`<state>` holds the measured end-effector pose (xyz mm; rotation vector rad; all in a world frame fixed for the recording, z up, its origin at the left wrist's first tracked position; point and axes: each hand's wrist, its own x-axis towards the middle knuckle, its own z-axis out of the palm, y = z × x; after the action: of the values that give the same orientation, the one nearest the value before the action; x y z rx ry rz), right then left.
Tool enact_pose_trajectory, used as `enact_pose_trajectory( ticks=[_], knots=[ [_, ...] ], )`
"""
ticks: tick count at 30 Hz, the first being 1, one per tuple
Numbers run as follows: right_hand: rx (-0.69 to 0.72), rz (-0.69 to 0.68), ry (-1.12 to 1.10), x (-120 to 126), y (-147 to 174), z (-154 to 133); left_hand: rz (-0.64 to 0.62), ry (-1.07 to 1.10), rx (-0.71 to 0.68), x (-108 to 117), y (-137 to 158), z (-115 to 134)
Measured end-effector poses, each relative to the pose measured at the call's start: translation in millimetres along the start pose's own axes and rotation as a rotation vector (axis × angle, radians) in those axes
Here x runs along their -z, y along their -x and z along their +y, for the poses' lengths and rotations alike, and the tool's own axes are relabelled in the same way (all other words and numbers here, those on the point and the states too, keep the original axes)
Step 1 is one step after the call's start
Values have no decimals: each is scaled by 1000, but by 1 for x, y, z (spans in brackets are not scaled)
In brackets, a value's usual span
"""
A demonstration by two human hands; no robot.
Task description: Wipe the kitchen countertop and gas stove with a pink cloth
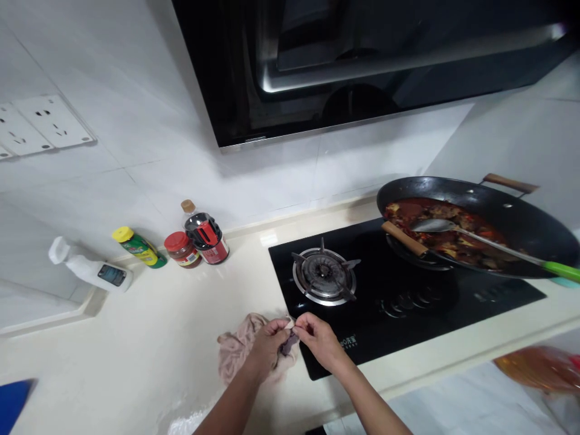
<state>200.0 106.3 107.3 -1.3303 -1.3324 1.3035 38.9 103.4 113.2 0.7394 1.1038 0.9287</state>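
Note:
My left hand (267, 345) is closed in a pinch on a small whitish piece (290, 324) beside the stovetop's left edge. From the right, the thumb and fingertips of my right hand (318, 339) pinch together at that same piece. A crumpled pinkish-beige cloth (238, 350) lies on the counter under and beside my left hand. I cannot tell whether the whitish piece is part of it. Just below the fingertips shows a dark purplish patch (289, 345), partly hidden by my left hand.
A black gas stovetop (362, 326) has a bare left burner (324, 275). On its right stands a large wok (539, 235) of reddish food, with a green-handled spatula (489, 241) across it. A soy sauce bottle (209, 241), red-lidded jar (182, 249), green bottle (140, 248) and white spray bottle (93, 267) line the wall.

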Motion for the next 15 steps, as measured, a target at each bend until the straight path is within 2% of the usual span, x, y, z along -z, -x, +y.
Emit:
enact_pose_trajectory(
  ticks=[8,12,15],
  knots=[
    [-10,-9,51,6,0,0,12,-23,18,0,-4,-4],
    [-107,-1,-70,8,-3,4,45,9,23,1,-8,-6],
    [-195,-21,-297,12,-2,9,64,36,26,1,-10,-7]
  ],
)
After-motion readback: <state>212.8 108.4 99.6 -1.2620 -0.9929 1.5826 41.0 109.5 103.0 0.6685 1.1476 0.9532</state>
